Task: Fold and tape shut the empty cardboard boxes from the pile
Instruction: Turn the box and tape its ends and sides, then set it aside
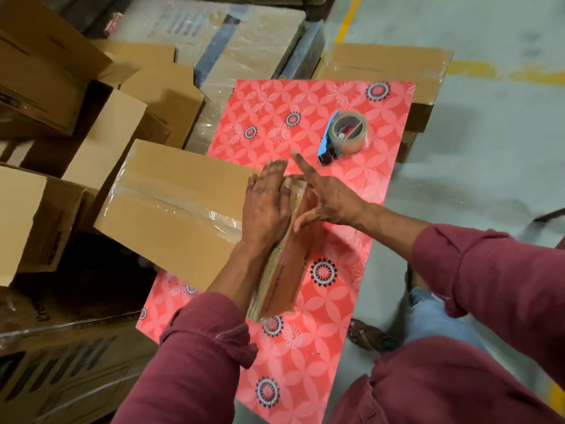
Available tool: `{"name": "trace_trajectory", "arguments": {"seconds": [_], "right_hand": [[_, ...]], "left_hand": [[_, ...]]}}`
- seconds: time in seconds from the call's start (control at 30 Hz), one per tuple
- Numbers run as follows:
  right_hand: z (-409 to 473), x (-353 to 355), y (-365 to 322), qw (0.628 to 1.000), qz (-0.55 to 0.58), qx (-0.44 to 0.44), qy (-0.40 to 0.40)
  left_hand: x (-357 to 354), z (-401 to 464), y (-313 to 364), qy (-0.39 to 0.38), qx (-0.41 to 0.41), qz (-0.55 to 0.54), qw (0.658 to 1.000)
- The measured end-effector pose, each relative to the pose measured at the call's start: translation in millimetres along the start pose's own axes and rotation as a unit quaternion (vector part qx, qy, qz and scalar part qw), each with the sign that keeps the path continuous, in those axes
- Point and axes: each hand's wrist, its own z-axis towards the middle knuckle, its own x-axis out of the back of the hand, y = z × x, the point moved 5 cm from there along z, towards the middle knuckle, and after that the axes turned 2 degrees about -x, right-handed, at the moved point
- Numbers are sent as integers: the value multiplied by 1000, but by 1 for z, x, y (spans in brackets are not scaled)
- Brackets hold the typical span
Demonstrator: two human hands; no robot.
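Note:
A brown cardboard box (171,209) lies on the red flowered table top (336,191), its top flaps closed with a strip of clear tape along the seam. My left hand (267,206) lies flat on the box's top near its right edge, fingers straight. My right hand (327,197) presses with spread fingers against the box's right side, forefinger pointing up and away. A roll of clear tape in a blue dispenser (344,136) lies on the table beyond my hands, apart from both.
Open and flattened cardboard boxes (101,105) are piled to the left of the table. Wrapped bundles of flat cartons (244,47) lie behind it. Another taped box (397,65) sits under the table's far end. Grey floor (489,148) with yellow lines runs on the right.

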Motion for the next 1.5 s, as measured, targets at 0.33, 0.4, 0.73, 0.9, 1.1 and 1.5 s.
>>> {"name": "trace_trajectory", "arguments": {"seconds": [0.33,0.4,0.73,0.9,1.1,1.5], "right_hand": [[-30,-22,-81,924,-290,226,102],[-35,-50,-91,910,-312,261,79],[-50,-65,-52,837,-425,345,12],[-52,-95,-92,877,-375,297,40],[-59,-105,-70,822,-422,380,45],[-62,-102,-72,862,-371,345,-24]], "left_hand": [[69,-130,-32,209,101,-32,972],[73,-174,-44,200,134,-61,969],[52,-232,-56,-13,11,2,1000],[51,-232,-61,26,17,21,999],[51,-226,-60,12,52,62,997],[58,-192,-11,-104,196,161,962]]}}
